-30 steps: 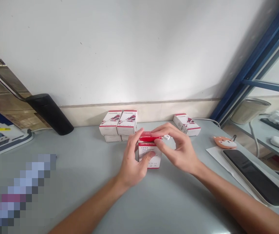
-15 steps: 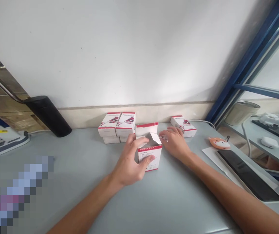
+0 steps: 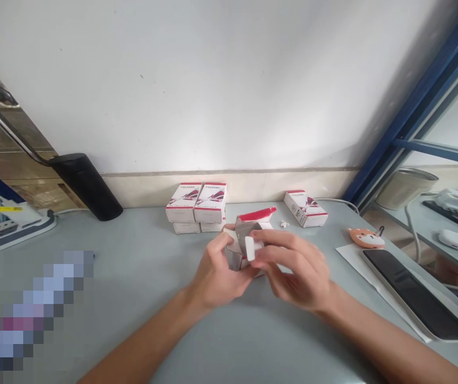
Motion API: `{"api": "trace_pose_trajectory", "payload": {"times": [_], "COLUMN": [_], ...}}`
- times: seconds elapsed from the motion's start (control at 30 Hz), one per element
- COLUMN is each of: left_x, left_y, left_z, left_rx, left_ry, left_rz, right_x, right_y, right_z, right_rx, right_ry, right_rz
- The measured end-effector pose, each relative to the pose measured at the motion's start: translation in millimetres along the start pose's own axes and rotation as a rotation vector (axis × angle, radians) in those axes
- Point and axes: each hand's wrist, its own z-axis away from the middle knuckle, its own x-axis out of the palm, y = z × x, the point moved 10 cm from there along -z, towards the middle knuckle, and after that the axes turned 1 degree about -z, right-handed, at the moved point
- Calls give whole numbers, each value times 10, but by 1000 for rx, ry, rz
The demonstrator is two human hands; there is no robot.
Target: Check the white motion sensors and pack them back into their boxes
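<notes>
A small white and red cardboard box [image 3: 234, 260] stands tilted on the table with its top open. Its red-edged lid [image 3: 257, 214] is raised at the back, and grey inner surfaces show. My left hand [image 3: 218, 269] is wrapped round the box's left and near side. At the opening, the fingers of my right hand [image 3: 298, 266] are pinched together beside a white flap [image 3: 250, 248]. Whether they grip this flap or a small white piece is hidden. Behind my right hand, a small white item [image 3: 283, 224] lies on the table.
Several matching boxes [image 3: 210, 201] are stacked against the wall at left of centre. Another box [image 3: 306, 208] lies at the back right. A black cylinder [image 3: 87, 186] stands at left. A phone [image 3: 416, 293], paper and an orange animal-face case [image 3: 367, 238] lie to the right.
My right hand has come from the table beside the box to its opening. The box is now tilted in my left hand. The small white item behind has come into view.
</notes>
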Motion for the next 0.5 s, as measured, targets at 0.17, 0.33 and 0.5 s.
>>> {"api": "trace_pose_trajectory", "payload": {"times": [0.17, 0.33, 0.5], "left_x": [73, -7, -4], "left_y": [47, 33, 68], "left_z": [-13, 21, 73], "left_rx": [-5, 118, 238], "left_ry": [-74, 12, 13], "left_rz": [-88, -100, -190], "right_x": [-22, 166, 229], "right_y": [142, 309, 298], "right_z": [-134, -115, -73], "right_rx": [86, 253, 241], "right_ry": [-73, -253, -310], "right_rz": [121, -19, -35]}}
